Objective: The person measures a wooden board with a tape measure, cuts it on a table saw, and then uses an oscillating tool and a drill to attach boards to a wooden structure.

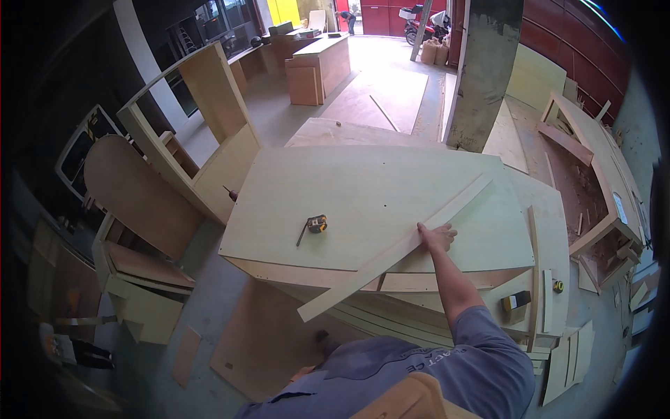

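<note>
My right hand (437,239) is at the lower edge of a long, flat wooden strip (391,253), with the thumb over its face and the fingers toward the panel. The strip lies slantwise across a large pale plywood panel (314,185), and its near end juts past the panel's front edge. Left of the strip, a black-and-yellow tape measure (317,223) rests on the panel beside a thin dark stick-like thing (301,233). My left hand is out of view; only a bit of skin shows low by my shirt.
An open plywood frame (223,91) stands at the left, near a rounded board (132,188). On the right are a small dark-topped block (515,304), another tape measure (558,285) and a wooden cabinet frame (593,174). A concrete pillar (484,77) rises behind. A person (346,19) bends far off.
</note>
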